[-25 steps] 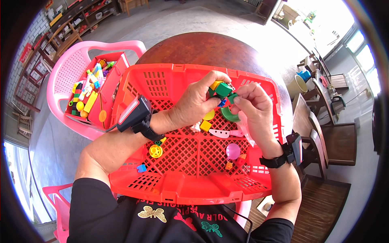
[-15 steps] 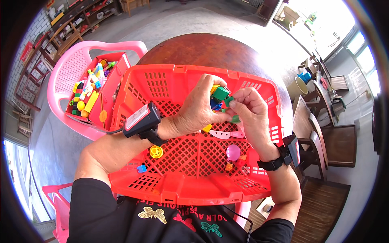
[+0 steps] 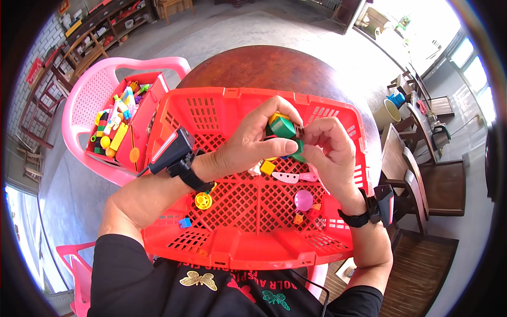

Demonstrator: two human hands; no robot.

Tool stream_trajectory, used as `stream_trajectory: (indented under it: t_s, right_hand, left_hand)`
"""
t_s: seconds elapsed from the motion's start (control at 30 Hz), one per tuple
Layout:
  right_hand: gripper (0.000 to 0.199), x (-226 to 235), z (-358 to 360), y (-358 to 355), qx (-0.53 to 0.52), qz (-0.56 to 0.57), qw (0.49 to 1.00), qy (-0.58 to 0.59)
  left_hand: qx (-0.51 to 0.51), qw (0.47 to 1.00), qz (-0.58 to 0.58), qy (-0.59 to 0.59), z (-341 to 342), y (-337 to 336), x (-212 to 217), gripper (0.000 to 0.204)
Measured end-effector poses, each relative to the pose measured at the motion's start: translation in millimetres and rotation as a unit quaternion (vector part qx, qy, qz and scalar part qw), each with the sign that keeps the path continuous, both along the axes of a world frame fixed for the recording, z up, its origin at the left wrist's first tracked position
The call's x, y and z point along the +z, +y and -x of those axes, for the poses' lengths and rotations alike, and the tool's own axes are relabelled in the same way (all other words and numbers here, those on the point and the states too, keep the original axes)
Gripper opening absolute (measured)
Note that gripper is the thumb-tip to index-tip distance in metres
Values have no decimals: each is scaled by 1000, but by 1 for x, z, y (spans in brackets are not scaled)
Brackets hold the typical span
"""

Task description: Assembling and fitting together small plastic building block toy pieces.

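Above a red plastic basket (image 3: 248,257), my left hand (image 3: 243,145) is closed round a cluster of toy building blocks (image 3: 282,128), green and yellow ones showing. My right hand (image 3: 335,150) pinches at the cluster's right side, its fingertips beside a green piece (image 3: 299,152). Fingers hide part of the blocks, so I cannot tell how they join. Below the hands in the basket lie a yellow block (image 3: 268,168) and a white toy knife (image 3: 285,177) with a pink handle. Nearer me are a purple round piece (image 3: 303,199), a yellow wheel-like toy (image 3: 203,201) and a blue block (image 3: 185,222).
A pink plastic chair (image 3: 84,100) at the left bears a red box (image 3: 142,142) full of toys. Behind the basket is a round brown table (image 3: 253,66). Wooden chairs (image 3: 441,187) and a low slatted wooden surface (image 3: 417,274) stand at the right.
My left hand has turned, its thumb now lying across the front of the blocks. The cluster has tilted, hiding most of the blue. The yellow block in the basket shows more fully.
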State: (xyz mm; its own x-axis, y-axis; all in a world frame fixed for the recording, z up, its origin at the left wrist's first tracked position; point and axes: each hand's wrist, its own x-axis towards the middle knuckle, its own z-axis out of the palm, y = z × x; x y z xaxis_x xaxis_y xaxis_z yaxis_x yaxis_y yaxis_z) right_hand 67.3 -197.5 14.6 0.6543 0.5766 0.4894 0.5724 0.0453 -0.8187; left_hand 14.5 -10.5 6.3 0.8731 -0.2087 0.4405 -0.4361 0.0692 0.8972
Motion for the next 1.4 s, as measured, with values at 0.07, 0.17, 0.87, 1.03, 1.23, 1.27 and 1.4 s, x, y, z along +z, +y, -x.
stream_trajectory:
  t_s: [0.07, 0.17, 0.87, 1.03, 1.23, 1.27, 1.4]
  right_hand:
    - [32, 4, 5, 0, -3, 1, 1000, -25]
    - [40, 14, 12, 0, -3, 22, 998, -53]
    - [35, 25, 10, -4, -5, 125, 969, -212]
    - [36, 34, 15, -7, 19, 134, 970, -200]
    - [37, 37, 15, -8, 32, 135, 968, -207]
    - [37, 38, 15, -8, 34, 138, 969, -203]
    - [36, 33, 11, -7, 24, 139, 971, -193]
  left_hand:
    - [-17, 1000, 16, 2, 1, 0, 1, 37]
    - [-32, 998, 43, 18, 3, -3, 1, 43]
    - [-102, 988, 47, 103, 3, -5, 2, 45]
    - [-149, 983, 56, 89, 5, -8, 4, 40]
    - [-153, 984, 37, 83, 5, -6, 3, 39]
    - [-153, 984, 37, 82, 5, -7, 3, 39]
    - [-143, 984, 33, 97, 4, -4, 3, 38]
